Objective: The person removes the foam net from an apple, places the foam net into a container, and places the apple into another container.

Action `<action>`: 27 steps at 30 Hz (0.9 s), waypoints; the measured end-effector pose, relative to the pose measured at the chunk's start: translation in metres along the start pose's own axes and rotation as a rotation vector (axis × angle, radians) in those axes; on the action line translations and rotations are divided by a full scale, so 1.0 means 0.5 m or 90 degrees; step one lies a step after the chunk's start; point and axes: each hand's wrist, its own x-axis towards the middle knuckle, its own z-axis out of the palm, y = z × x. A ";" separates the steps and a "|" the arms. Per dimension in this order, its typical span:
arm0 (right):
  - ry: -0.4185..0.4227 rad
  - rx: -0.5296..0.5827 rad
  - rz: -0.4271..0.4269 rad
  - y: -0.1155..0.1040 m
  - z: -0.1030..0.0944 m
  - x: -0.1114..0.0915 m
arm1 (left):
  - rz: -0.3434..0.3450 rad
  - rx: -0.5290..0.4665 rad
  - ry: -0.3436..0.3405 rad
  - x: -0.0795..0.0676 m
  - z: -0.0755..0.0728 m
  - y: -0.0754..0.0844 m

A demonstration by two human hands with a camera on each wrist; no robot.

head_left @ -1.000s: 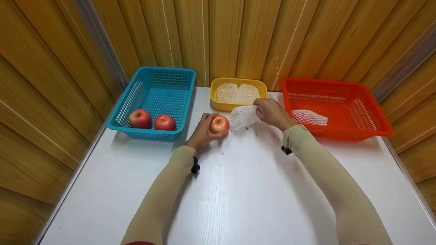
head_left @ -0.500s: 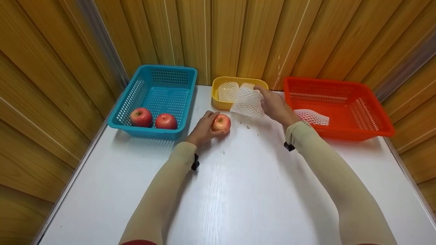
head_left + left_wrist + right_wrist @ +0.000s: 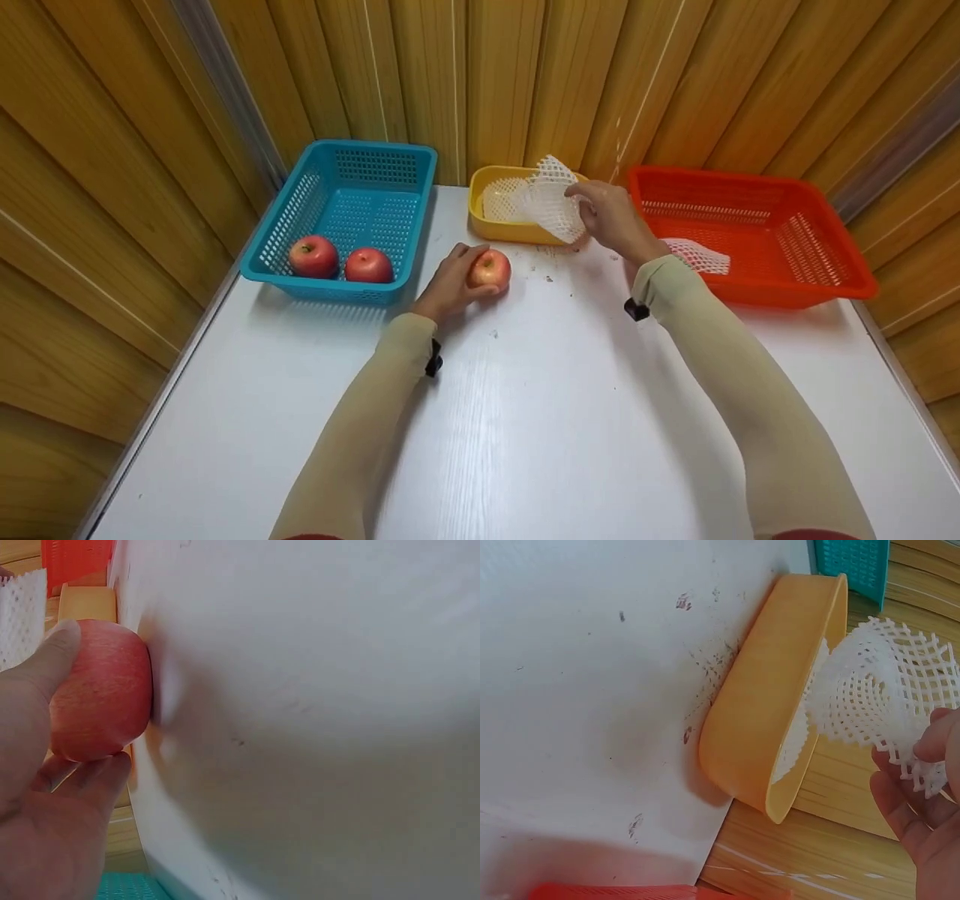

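Observation:
My left hand (image 3: 452,283) grips a red apple (image 3: 491,271) at the middle of the table, thumb on one side and fingers on the other. In the left wrist view the same apple (image 3: 105,690) sits against the white surface. Pinched by its edge in my right hand (image 3: 613,217) is a white foam fruit net (image 3: 553,201), held over the yellow tray (image 3: 517,231). The right wrist view shows the net (image 3: 885,682) spread out, thumb and fingers on its edge. More white foam netting (image 3: 501,196) lies inside the tray, partly hidden by the held net.
A blue basket (image 3: 259,255) at the left holds two red apples (image 3: 313,256). At the right, a red basket (image 3: 806,289) contains a netted apple (image 3: 699,256), mostly behind its wall. Wood-patterned panels (image 3: 510,82) close off the back and sides. Small dark specks mark the white table (image 3: 525,420).
My right hand has lifted the foam net away from the apple, back and up over the yellow tray, and turned it. The left hand keeps its grip on the apple.

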 end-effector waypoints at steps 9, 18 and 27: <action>0.025 0.042 0.046 0.010 0.005 0.032 | -0.030 -0.002 -0.013 0.005 -0.007 0.010; 0.068 0.077 0.114 0.030 0.021 0.055 | -0.043 -0.008 -0.012 0.005 -0.005 0.012; 0.040 0.144 0.215 0.054 0.042 0.066 | -0.042 -0.016 -0.011 0.006 -0.003 0.012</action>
